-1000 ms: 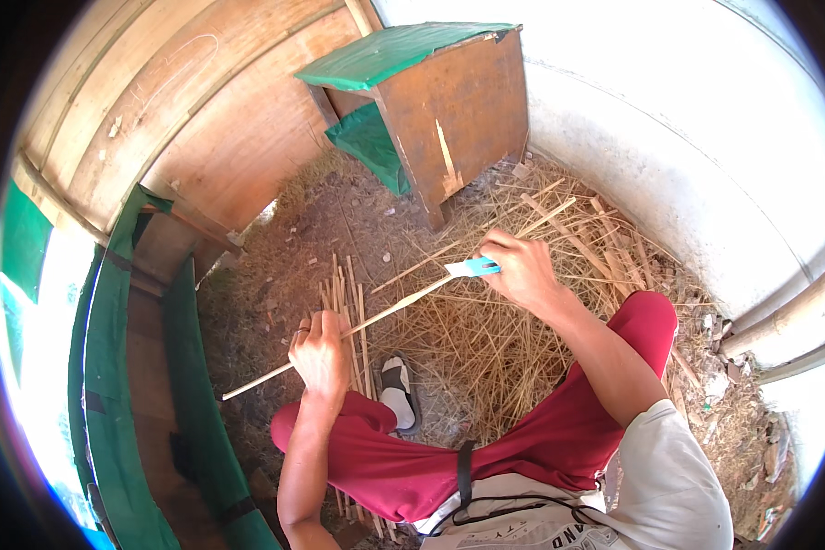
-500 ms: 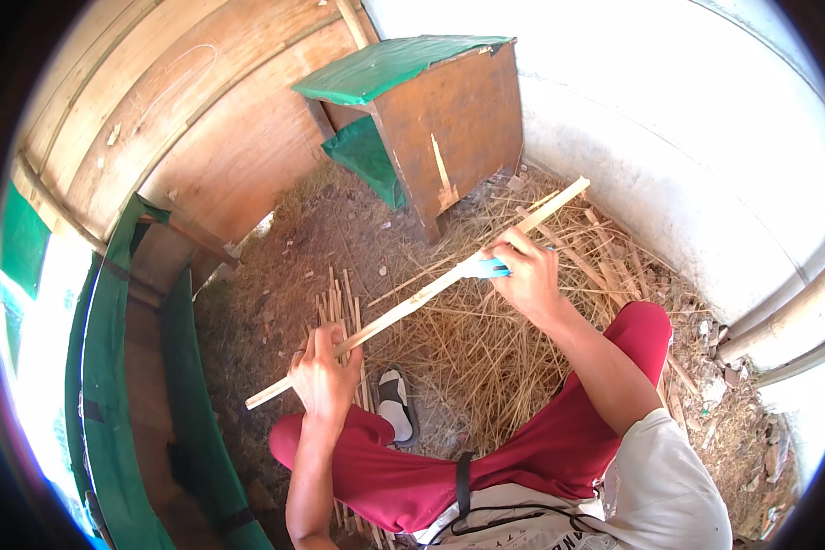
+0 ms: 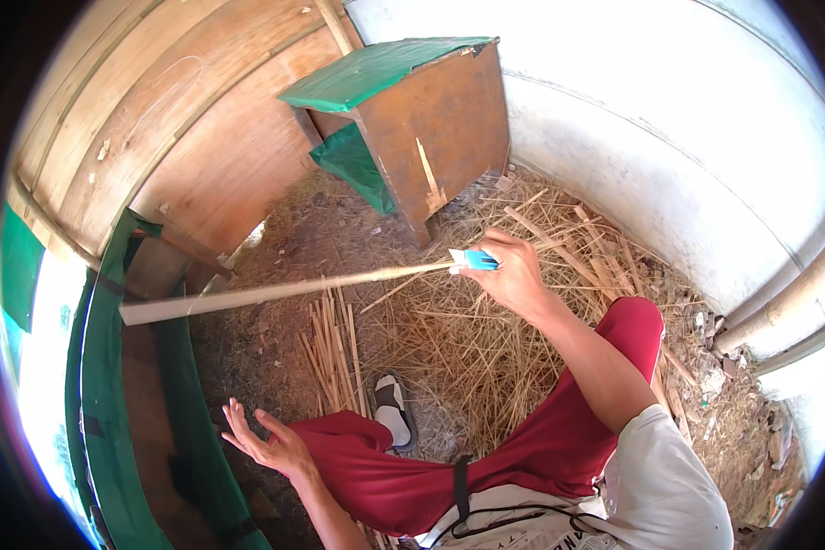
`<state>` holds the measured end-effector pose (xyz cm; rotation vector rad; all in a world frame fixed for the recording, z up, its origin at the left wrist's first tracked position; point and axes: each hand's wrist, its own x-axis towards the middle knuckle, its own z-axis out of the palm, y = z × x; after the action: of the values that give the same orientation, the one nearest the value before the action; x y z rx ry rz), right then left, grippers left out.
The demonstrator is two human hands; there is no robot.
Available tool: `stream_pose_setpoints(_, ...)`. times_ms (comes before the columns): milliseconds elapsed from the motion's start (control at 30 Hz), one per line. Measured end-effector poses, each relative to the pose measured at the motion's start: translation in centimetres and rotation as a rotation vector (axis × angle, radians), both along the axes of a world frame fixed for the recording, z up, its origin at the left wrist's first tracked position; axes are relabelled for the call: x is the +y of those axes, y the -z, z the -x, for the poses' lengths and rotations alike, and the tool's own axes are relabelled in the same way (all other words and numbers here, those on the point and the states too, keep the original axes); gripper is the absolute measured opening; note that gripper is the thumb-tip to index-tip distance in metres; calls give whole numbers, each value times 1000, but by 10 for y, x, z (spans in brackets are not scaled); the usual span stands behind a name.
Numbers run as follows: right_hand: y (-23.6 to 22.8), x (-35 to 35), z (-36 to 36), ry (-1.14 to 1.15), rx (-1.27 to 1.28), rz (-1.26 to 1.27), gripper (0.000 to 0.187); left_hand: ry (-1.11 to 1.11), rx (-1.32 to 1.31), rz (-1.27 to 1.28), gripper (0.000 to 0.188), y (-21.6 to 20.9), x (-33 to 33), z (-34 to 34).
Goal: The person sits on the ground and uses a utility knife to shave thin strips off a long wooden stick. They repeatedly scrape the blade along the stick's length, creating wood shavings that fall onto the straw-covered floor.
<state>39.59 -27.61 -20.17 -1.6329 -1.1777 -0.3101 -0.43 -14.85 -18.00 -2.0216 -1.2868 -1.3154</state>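
Note:
My right hand (image 3: 510, 268) is closed round a blue cutter knife (image 3: 479, 260) with a short pale blade, and round one end of a long, flat bamboo strip (image 3: 339, 280). From there the strip reaches far to the left, its free end smeared by motion in front of the green-covered bench. Away from the strip, my left hand (image 3: 268, 442) is open and empty, fingers spread, just left of my bent knee. Below the strip, a bundle of thin bamboo sticks (image 3: 333, 339) lies on the ground beside my sandalled foot (image 3: 394, 412).
Loose straw-like shavings (image 3: 472, 344) cover the ground before me, with split bamboo pieces (image 3: 605, 266) at their right. A brown wooden cabinet with a green top (image 3: 440, 128) stands ahead. A green-covered bench (image 3: 105, 385) runs along the left; a white wall (image 3: 632, 156) rises at right.
My left hand has let go of the strip and dropped down and left, its fingers opening. The strip's free end has swung up and left; my right hand still holds strip and knife.

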Motion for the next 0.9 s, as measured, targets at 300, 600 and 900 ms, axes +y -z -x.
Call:
stream_pose_setpoints(300,4,3,12,-80,487,-12,26,-400,304,435,51,42,-42,47)
stream_pose_setpoints(600,-1,6,14,-202,875,-47,22,-263,-14,536,72,60,-82,57)
stream_pose_setpoints(900,-4,2,13,-340,1137,-154,13,-261,-194,721,73,60,-122,55)
